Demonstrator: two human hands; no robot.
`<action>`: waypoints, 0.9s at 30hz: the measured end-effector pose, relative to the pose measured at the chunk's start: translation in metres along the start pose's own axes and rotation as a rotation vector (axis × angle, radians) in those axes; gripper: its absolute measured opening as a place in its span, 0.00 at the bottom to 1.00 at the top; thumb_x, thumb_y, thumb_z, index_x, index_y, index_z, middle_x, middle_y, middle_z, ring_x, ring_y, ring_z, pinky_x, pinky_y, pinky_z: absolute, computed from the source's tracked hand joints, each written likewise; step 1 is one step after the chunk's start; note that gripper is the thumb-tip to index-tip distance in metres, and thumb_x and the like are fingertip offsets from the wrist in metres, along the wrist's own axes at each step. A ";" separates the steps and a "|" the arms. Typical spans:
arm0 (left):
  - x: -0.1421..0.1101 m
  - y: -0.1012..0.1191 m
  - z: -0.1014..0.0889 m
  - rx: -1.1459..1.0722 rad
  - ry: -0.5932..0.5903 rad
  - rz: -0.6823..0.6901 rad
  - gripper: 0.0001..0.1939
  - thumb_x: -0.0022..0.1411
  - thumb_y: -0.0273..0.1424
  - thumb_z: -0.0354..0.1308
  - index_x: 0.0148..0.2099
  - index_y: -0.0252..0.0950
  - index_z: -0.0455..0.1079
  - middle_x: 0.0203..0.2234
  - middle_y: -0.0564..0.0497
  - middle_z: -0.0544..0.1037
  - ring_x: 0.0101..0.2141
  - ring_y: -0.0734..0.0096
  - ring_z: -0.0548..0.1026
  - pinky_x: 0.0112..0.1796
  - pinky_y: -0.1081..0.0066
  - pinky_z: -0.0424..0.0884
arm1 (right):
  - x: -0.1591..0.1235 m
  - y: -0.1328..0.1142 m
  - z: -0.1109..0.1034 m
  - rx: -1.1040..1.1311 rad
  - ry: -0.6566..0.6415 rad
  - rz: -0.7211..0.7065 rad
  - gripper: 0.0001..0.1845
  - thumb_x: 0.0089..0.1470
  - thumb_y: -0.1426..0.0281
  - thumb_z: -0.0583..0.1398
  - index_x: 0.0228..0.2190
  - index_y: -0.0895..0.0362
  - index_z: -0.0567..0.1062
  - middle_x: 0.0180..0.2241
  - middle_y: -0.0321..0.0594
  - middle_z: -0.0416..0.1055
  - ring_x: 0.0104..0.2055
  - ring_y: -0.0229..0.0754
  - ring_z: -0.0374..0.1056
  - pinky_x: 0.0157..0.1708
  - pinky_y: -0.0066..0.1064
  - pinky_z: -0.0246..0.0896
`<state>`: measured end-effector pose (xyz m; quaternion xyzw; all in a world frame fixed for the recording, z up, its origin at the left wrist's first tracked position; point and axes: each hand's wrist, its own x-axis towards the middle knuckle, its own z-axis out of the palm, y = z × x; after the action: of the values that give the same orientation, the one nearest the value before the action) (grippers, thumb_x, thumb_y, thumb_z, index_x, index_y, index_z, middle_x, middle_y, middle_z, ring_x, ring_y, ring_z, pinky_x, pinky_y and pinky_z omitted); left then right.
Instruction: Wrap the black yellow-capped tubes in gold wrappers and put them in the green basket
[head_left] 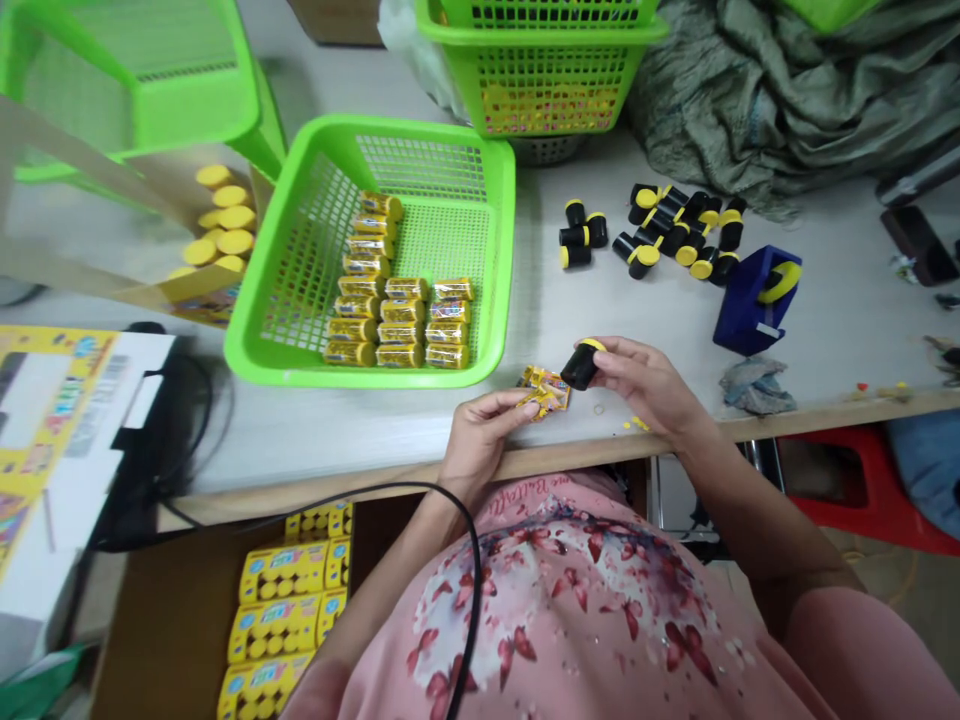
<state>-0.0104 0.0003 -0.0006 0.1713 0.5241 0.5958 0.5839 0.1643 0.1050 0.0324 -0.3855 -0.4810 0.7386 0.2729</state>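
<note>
The right hand (pixel 649 385) is closed by thumb and fingers around the yellow-capped end of a black canister (pixel 577 370), whose long axis is slanted, black end directed down-left toward the left hand (pixel 484 430). Just left of it, a yellow printed wrapper (pixel 541 400) is pinched in the left hand; both forearms are angled inward over the near edge of the table (pixel 540 270).

Furniture: a white-topped worktable (pixel 577 305) with a pale wooden front edge (pixel 825 414) spans the scene | Seating: a red plastic stool (pixel 874 482) stands below its right side | Floor: a pale patch of floor (pixel 896 578) shows near the stool | Light: soft, even, shadows faint
</note>
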 end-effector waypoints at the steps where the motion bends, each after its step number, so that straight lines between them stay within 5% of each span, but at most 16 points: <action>1: 0.000 0.000 0.000 0.002 -0.006 0.008 0.09 0.39 0.32 0.74 0.27 0.37 0.81 0.27 0.49 0.84 0.29 0.70 0.79 0.37 0.71 0.73 | -0.001 0.001 0.001 0.001 -0.014 -0.004 0.19 0.45 0.59 0.69 0.38 0.55 0.79 0.37 0.38 0.78 0.37 0.38 0.72 0.44 0.35 0.69; 9: 0.001 -0.003 -0.002 0.034 0.004 0.068 0.07 0.40 0.32 0.74 0.25 0.38 0.80 0.30 0.48 0.84 0.35 0.63 0.80 0.47 0.62 0.73 | 0.005 0.012 0.001 -0.194 -0.061 -0.085 0.20 0.47 0.58 0.69 0.40 0.55 0.77 0.39 0.39 0.79 0.41 0.40 0.75 0.47 0.38 0.71; 18: 0.004 -0.009 -0.001 0.052 0.028 0.041 0.13 0.40 0.33 0.74 0.32 0.39 0.82 0.30 0.50 0.84 0.31 0.67 0.79 0.44 0.64 0.73 | 0.001 0.015 0.012 -0.247 -0.012 -0.092 0.20 0.44 0.62 0.70 0.38 0.56 0.74 0.35 0.37 0.78 0.35 0.37 0.73 0.38 0.31 0.73; 27: 0.004 -0.005 0.002 0.027 0.060 0.048 0.17 0.35 0.35 0.76 0.30 0.36 0.79 0.22 0.54 0.80 0.21 0.76 0.71 0.25 0.75 0.69 | 0.002 0.029 0.022 -0.205 0.014 -0.121 0.22 0.42 0.59 0.71 0.36 0.54 0.71 0.33 0.36 0.76 0.36 0.37 0.74 0.39 0.32 0.73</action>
<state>-0.0068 0.0034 -0.0052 0.1739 0.5450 0.6076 0.5510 0.1446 0.0841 0.0105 -0.3868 -0.5745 0.6650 0.2795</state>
